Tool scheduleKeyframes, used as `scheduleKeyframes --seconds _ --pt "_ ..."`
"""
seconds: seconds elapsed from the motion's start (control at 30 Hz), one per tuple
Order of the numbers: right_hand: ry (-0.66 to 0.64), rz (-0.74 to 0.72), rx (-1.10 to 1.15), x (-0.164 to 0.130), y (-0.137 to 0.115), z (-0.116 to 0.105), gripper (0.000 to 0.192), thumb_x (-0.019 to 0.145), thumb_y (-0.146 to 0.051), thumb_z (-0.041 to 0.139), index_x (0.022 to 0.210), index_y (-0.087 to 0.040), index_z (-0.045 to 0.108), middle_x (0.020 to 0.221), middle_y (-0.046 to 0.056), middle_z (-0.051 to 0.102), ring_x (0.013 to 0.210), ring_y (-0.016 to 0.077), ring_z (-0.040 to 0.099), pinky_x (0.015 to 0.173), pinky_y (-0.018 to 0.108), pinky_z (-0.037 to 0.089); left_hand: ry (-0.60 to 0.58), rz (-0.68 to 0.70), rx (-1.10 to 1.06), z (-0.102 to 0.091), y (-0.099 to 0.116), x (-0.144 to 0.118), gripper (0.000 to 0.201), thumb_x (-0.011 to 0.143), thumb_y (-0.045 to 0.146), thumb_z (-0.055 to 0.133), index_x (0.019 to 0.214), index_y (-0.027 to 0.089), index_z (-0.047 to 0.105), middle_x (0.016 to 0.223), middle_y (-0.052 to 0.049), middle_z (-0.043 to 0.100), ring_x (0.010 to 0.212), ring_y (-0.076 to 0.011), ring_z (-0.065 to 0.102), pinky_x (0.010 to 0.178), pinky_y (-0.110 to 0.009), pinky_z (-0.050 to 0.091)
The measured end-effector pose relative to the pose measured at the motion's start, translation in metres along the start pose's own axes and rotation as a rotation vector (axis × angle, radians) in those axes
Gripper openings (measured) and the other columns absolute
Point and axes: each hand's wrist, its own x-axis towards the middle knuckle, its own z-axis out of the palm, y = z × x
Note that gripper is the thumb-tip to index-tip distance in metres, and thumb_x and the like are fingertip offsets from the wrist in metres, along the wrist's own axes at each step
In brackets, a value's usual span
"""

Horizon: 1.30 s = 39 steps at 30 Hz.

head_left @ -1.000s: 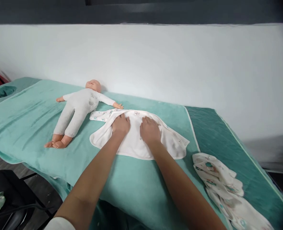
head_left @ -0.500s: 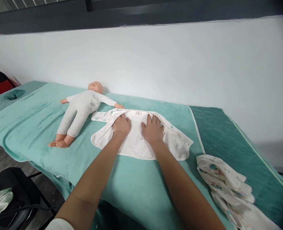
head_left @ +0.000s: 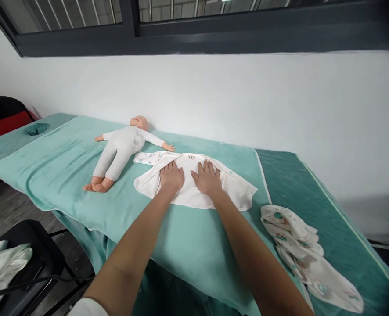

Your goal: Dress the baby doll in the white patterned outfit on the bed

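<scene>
A white baby shirt [head_left: 191, 193] lies spread on the green bed cover, its inside facing up and a small printed label near the neck. My left hand [head_left: 172, 175] rests flat on its left half, fingers stretched out and tips under the folded edge. Flat on the right half lies my right hand [head_left: 207, 177], its fingers spread. Neither hand grips the cloth. To the left, a baby doll [head_left: 122, 145] in a white bodysuit lies on its back, one arm reaching toward the shirt's patterned sleeve.
A crumpled patterned baby garment [head_left: 303, 250] lies at the right on the darker green cover [head_left: 286, 180]. Below left, a black chair [head_left: 46, 245] holds folded cloths [head_left: 10, 263]. A white wall [head_left: 214, 96] and a dark window frame [head_left: 230, 39] run behind the bed.
The view has tilted upward, showing more of the window. My two hands have moved slightly closer together on the shirt and remain flat. The doll lies as before.
</scene>
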Motion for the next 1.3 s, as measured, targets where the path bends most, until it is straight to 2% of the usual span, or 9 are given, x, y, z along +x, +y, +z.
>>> scheduleKeyframes --seconds 0.13,0.3,0.43,0.6,0.83,0.93,1.03,1.2,1.3 --pt "0.051 -0.134 -0.046 -0.035 0.005 0.005 0.067 0.103 -0.049 0.018 0.156 -0.009 0.031 0.165 0.016 0.022 0.154 0.0296 0.018 0.122 0.054 0.011 -0.012 0.082 0.022 -0.003 -0.007 -0.027 0.065 0.100 0.041 0.027 0.153 0.004 0.034 0.163 -0.017 0.029 0.153 -0.0284 0.022 0.127 -0.043 0.013" --pt "0.212 -0.245 0.047 -0.087 0.019 0.002 0.057 0.103 -0.044 0.031 0.149 -0.012 0.043 0.160 0.015 0.037 0.148 0.0293 0.030 0.118 0.049 0.025 -0.018 0.195 0.009 -0.011 -0.020 -0.065 0.059 0.100 0.040 0.031 0.150 0.009 0.042 0.163 -0.016 0.030 0.153 -0.0310 0.023 0.125 -0.050 0.018" --pt "0.276 -0.354 0.157 -0.115 0.044 -0.011 0.038 0.102 -0.039 0.036 0.110 -0.017 0.066 0.120 0.013 0.066 0.113 0.0252 0.056 0.099 0.038 0.042 0.124 0.261 -0.091 -0.020 -0.031 -0.096 0.050 0.100 0.034 0.039 0.144 0.012 0.047 0.156 -0.015 0.043 0.150 -0.0278 0.031 0.122 -0.048 0.027" --pt "0.220 -0.409 0.050 -0.130 0.066 -0.024 0.042 0.104 -0.039 0.035 0.081 -0.019 0.064 0.081 0.008 0.066 0.083 0.0214 0.059 0.079 0.032 0.041 0.228 0.417 -0.162 -0.029 -0.037 -0.113 0.026 0.100 0.026 0.042 0.105 0.017 0.066 0.134 -0.009 0.061 0.136 -0.0245 0.045 0.113 -0.043 0.040" --pt "0.191 -0.279 0.157 -0.132 0.070 -0.025 0.050 0.102 -0.048 0.035 0.069 -0.021 0.060 0.071 0.004 0.066 0.069 0.0176 0.061 0.064 0.028 0.035 0.273 0.427 -0.129 -0.026 -0.037 -0.113 0.030 0.099 0.026 0.046 0.083 0.019 0.071 0.109 -0.009 0.069 0.112 -0.0252 0.056 0.090 -0.042 0.049" --pt "0.343 -0.062 0.338 -0.108 0.090 -0.028 0.042 0.099 -0.047 0.038 0.080 -0.020 0.063 0.079 0.006 0.069 0.074 0.0191 0.062 0.069 0.029 0.041 0.287 0.417 -0.144 -0.025 -0.037 -0.111 0.029 0.099 0.025 0.046 0.083 0.018 0.070 0.108 -0.009 0.068 0.111 -0.0241 0.056 0.092 -0.042 0.048" --pt "0.500 0.195 0.350 -0.078 0.123 -0.029 0.034 0.091 -0.040 0.045 0.105 -0.015 0.065 0.106 0.014 0.069 0.093 0.0238 0.063 0.081 0.034 0.045 0.286 0.404 -0.160 -0.025 -0.037 -0.109 0.029 0.100 0.025 0.045 0.084 0.018 0.069 0.105 -0.009 0.068 0.108 -0.0230 0.056 0.094 -0.041 0.048" --pt "0.170 0.413 0.258 -0.053 0.161 -0.023 0.039 0.079 -0.052 0.060 0.092 -0.016 0.069 0.089 0.013 0.070 0.082 0.0268 0.063 0.072 0.036 0.045 0.275 0.359 -0.171 -0.024 -0.036 -0.106 0.025 0.099 0.023 0.046 0.084 0.019 0.065 0.105 -0.008 0.068 0.105 -0.0224 0.058 0.093 -0.040 0.047" --pt "0.171 0.364 0.340 -0.048 0.169 -0.024 0.034 0.079 -0.051 0.060 0.081 -0.018 0.068 0.079 0.010 0.069 0.073 0.0239 0.060 0.067 0.034 0.043 0.259 0.339 -0.174 -0.024 -0.035 -0.106 0.023 0.098 0.023 0.047 0.084 0.020 0.065 0.105 -0.008 0.069 0.105 -0.0225 0.059 0.092 -0.040 0.047"
